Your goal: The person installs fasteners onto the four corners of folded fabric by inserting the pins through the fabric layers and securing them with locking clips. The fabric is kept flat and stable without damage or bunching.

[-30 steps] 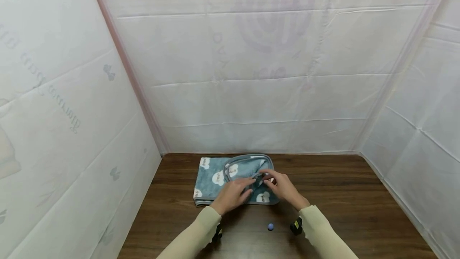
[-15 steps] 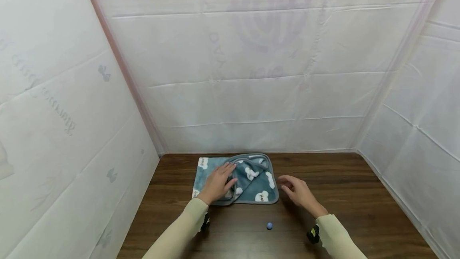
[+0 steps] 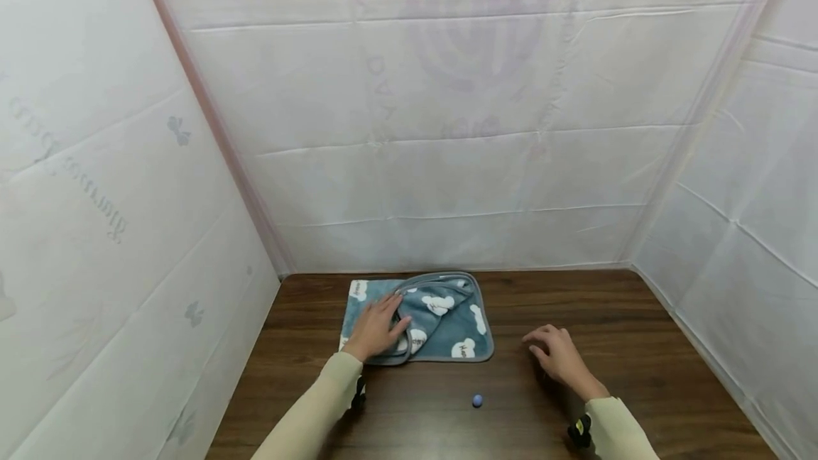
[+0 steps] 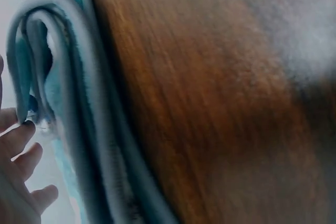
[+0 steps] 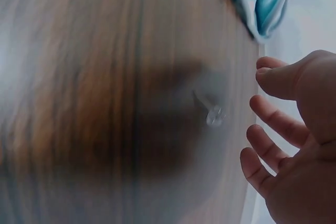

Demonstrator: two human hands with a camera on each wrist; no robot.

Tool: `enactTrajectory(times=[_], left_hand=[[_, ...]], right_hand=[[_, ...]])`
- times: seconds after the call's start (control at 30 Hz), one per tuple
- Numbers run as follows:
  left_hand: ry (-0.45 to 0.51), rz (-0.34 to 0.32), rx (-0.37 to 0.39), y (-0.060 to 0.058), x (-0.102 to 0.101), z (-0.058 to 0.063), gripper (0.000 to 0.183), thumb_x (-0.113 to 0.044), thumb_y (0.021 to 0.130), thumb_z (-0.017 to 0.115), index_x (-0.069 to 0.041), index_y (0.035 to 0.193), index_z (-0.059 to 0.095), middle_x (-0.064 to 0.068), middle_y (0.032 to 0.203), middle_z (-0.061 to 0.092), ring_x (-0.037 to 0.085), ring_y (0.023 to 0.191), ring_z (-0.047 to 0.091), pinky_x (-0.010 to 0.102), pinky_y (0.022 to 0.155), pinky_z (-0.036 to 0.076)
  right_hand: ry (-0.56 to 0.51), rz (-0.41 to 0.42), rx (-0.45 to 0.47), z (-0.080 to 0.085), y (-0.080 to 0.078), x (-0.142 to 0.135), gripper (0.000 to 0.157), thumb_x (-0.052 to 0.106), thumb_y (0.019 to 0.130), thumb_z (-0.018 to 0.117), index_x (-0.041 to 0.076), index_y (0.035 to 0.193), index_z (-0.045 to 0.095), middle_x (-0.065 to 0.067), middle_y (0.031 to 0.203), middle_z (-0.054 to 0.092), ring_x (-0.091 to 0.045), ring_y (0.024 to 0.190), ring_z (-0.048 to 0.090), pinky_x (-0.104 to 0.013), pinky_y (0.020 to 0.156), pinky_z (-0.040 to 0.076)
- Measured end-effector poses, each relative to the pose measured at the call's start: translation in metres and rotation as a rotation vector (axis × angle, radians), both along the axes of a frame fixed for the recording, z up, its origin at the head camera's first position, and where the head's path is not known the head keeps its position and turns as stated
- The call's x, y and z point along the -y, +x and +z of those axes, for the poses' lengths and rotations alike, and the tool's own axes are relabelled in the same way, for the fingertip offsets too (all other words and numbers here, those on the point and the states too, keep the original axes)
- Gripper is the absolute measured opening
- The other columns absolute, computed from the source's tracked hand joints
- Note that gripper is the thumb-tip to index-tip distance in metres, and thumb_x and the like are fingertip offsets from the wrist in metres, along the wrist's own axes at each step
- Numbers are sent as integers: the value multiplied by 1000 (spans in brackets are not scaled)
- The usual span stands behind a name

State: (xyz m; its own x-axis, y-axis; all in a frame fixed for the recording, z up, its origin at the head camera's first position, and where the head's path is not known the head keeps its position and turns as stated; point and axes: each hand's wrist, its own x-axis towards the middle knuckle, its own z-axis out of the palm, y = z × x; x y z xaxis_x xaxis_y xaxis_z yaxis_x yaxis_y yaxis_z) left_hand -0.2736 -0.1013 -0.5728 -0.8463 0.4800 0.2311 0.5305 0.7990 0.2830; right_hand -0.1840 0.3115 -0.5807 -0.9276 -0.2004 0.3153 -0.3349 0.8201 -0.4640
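Note:
A grey-blue fleece blanket [image 3: 447, 336] with white cloud patches and grey edging lies folded near the back of the table. Its right part has a layer turned back over to the left. My left hand [image 3: 375, 329] rests on the left half of it, fingers spread. In the left wrist view, the fingers [image 4: 21, 139] are beside the rounded fold of the blanket's edging [image 4: 79, 77]. To the right of the blanket, apart from it, my right hand [image 3: 562, 359] is low over the table with loosely bent fingers, holding nothing. The right wrist view shows these fingers [image 5: 275, 119] spread apart.
A small blue-violet ball [image 3: 477, 400] lies on the dark wooden table [image 3: 422, 424] in front of the blanket. White sheeting forms a back wall [image 3: 447, 176], a left wall [image 3: 160, 247] and a right wall [image 3: 735, 254]. A small glassy spot [image 5: 214, 116] shows on the wood in the right wrist view.
A second ago both hands were together at the blanket's turned-back layer. The layer now lies flatter toward the left; my left hand has shifted left, and my right hand has withdrawn right and nearer.

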Motion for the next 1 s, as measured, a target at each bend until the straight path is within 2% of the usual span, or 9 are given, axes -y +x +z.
enactTrajectory(times=[0.17, 0.3, 0.47, 0.57, 0.77, 1.0], left_hand=[[7, 21, 87, 1, 3, -5, 69, -51, 104, 55, -7, 156, 45, 16, 156, 47, 38, 143, 45, 67, 113, 32], [-9, 34, 151, 1, 4, -7, 73, -53, 102, 56, -9, 158, 41, 14, 159, 44, 38, 143, 44, 67, 114, 31], [-28, 41, 159, 1, 4, -11, 72, -52, 102, 57, -9, 158, 41, 13, 160, 43, 37, 143, 44, 67, 114, 30], [-35, 41, 151, 1, 5, -13, 72, -51, 102, 58, -8, 157, 42, 14, 159, 43, 37, 143, 44, 67, 114, 30], [-31, 41, 165, 2, 4, -15, 71, -51, 103, 57, -8, 157, 42, 13, 160, 42, 38, 145, 42, 66, 116, 28], [-25, 39, 161, 4, 4, -14, 71, -49, 103, 58, -6, 157, 42, 15, 160, 42, 38, 144, 42, 66, 116, 27]], right_hand=[[7, -3, 64, -4, 8, -16, 21, -3, 89, 75, 12, 102, 79, -8, 102, 65, -28, 92, 57, -47, 81, 43], [-19, 7, 149, -7, 14, -30, 20, 1, 91, 74, 16, 103, 78, -2, 102, 64, -23, 92, 57, -41, 80, 47], [-57, 12, 251, -10, 17, -44, 19, 5, 93, 74, 19, 105, 77, 2, 102, 62, -9, 83, 55, -30, 71, 49], [-71, 9, 277, -11, 17, -47, 20, 6, 93, 73, 21, 106, 77, 3, 101, 61, -5, 79, 50, -27, 69, 46], [-93, 30, 256, -11, 19, -49, 19, 7, 92, 75, 20, 105, 78, 4, 100, 60, -2, 79, 48, -26, 69, 44], [-107, 102, 143, -14, 21, -51, 16, 14, 86, 83, 20, 100, 78, 5, 100, 64, -4, 86, 57, -27, 72, 51]])
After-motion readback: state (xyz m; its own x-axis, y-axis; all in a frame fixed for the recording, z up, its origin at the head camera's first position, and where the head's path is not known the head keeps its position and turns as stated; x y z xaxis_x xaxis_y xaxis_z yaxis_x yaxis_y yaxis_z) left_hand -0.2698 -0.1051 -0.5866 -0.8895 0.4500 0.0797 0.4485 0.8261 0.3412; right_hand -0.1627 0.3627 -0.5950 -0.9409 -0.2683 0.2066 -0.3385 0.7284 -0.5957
